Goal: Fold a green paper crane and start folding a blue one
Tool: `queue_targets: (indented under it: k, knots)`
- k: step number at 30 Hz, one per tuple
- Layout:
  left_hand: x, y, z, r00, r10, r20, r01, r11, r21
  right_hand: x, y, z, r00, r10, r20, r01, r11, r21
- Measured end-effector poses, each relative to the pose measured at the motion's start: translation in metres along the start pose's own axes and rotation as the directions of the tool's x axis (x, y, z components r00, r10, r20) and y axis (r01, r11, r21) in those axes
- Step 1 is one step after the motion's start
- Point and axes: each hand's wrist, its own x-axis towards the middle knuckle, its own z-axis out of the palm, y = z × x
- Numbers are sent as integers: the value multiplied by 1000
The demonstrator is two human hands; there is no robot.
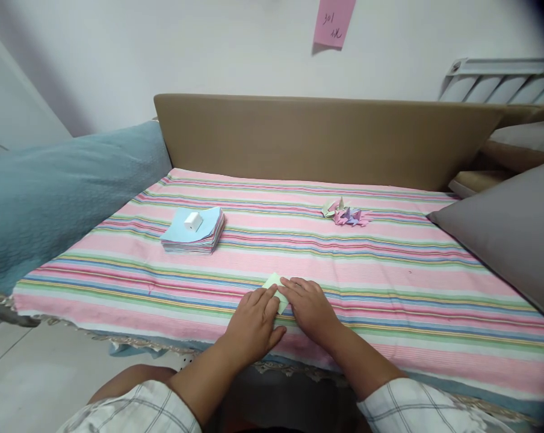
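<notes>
A small piece of pale green paper (283,300), folded, lies on the striped cloth near the sofa's front edge. My left hand (255,316) rests on its left side, fingers stretched flat and thumb apart. From the right, my right hand (312,305) presses on the paper's upper right part with its fingers laid out. Both hands cover much of the paper, so its full shape is hidden. Further back on the right sits a cluster of folded paper figures (346,214) in green, pink and purple.
A stack of coloured paper sheets (193,243) stands at left, with a small white block (193,221) on top. The striped cloth (132,264) covers the seat. A grey cushion (511,228) leans at right, beside the brown backrest (308,141). A blue-covered armrest (73,186) is at left.
</notes>
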Motion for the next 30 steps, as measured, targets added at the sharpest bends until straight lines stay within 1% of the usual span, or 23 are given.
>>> queue_targets:
  k: [9, 14, 16, 19, 20, 21, 22, 23, 24, 27, 30]
  knots:
    - [-1, -5, -7, 995, -95, 15, 94, 995, 31, 1, 0, 0, 1000, 20, 11, -20, 1000, 14]
    - [-5, -15, -16, 990, -140, -6, 140, 990, 25, 1, 1, 1, 1000, 7, -1, -7, 1000, 12]
    - [-6, -19, -21, 986, -163, -30, 163, 986, 23, 1, 1, 2, 1000, 2, -8, -2, 1000, 8]
    - [-5, -19, -24, 974, -183, -130, 191, 980, 52, 1, 2, 4, 1000, -8, -16, 8, 1000, 1]
    - [-4, -17, -23, 974, -164, -158, 176, 982, 64, 1, 2, 4, 1000, -10, -16, 10, 1000, 1]
    - [-4, -14, -20, 979, -120, -167, 134, 988, 72, 1, 2, 4, 1000, -10, -16, 10, 1000, 3]
    - [-3, -11, -17, 988, -56, -142, 66, 995, 70, 1, 2, 3, 1000, -7, -17, 7, 1000, 9]
    - [-3, -8, -12, 996, 11, -94, -5, 998, 64, 1, 1, 3, 1000, -3, -18, 3, 1000, 17]
    - [-4, -6, -7, 997, 49, -60, -45, 997, 60, 1, 1, 2, 1000, 0, -20, 1, 1000, 27]
    - [-5, -2, 6, 999, 47, 0, -47, 996, 77, 1, 3, 0, 999, 3, -38, -1, 998, 60]
    - [-7, -4, 10, 999, 36, 22, -38, 996, 85, 2, 4, -1, 998, -2, -59, 6, 997, 74]
